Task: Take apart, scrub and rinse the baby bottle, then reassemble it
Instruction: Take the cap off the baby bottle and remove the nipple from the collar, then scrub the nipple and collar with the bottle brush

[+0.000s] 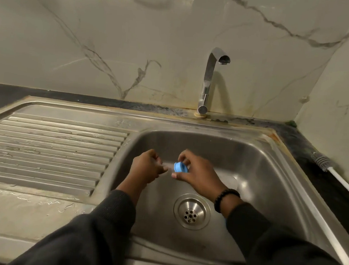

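**Blue ring held over the basin**

The blue ring (179,167) sits in the fingertips of the right hand (195,174), held on edge above the sink (275,175). Just left of it, the left hand (148,167) is curled around something pale and clear, likely the teat or another bottle part, though blur keeps me from telling which. The bottle body itself is not clearly visible. The tap (211,76) runs no water, and the drain (192,212) lies below the wrists. A brush (323,162) rests on the counter at right, untouched. This looks like the taking-apart step, or possibly the rejoining one. Next move: separate or seat the parts squarely, keeping a firm pinch on wet plastic.
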Motion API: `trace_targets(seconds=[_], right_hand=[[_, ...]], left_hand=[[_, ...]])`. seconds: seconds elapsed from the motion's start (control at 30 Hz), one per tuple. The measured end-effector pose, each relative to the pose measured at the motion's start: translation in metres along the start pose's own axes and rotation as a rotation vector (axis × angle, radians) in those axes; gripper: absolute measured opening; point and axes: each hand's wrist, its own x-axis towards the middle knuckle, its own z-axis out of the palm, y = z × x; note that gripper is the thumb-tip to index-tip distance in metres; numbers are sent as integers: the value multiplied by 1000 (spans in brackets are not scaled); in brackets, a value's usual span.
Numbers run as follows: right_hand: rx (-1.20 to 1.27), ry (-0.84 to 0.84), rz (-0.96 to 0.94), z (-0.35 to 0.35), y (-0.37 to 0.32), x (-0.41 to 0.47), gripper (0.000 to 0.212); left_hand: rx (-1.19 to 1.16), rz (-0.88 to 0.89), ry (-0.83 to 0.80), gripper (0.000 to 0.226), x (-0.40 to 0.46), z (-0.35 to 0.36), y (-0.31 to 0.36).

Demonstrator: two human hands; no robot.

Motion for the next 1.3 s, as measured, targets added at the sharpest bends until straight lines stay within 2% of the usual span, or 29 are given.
trace_targets(seconds=[0.1,0.23,0.37,0.53,0.63,0.8,0.9,1.0,1.1,1.17,1.3], right_hand=[[-217,-162,-32,25,14,5,41],[-388,-354,-85,60,26,12,39],[-503,-393,-102,78,31,22,41],[-509,-447,-66,84,36,21,43],[-428,-369,-45,72,31,21,51],[-237,-168,8,34,22,21,50],[-195,-108,45,17,21,17,48],[-143,-84,73,5,19,12,47],[-112,-41,90,-8,15,5,38],[-83,43,87,-21,12,0,23],[52,236,79,-50,-3,-22,4]], left_hand=[[265,55,-25,27,7,-8,-17],[340,112,-40,25,10,-8,-27],[401,171,-47,20,13,-3,-29],[505,176,-127,23,16,-1,-36],[562,159,-201,27,16,2,-41],[669,125,-434,24,13,10,-47],[737,75,-503,27,12,15,-46],[956,153,-592,35,18,20,-50],[868,130,-534,34,10,14,-44],[796,165,-434,34,7,8,-41],[551,297,-190,15,2,2,-12]])
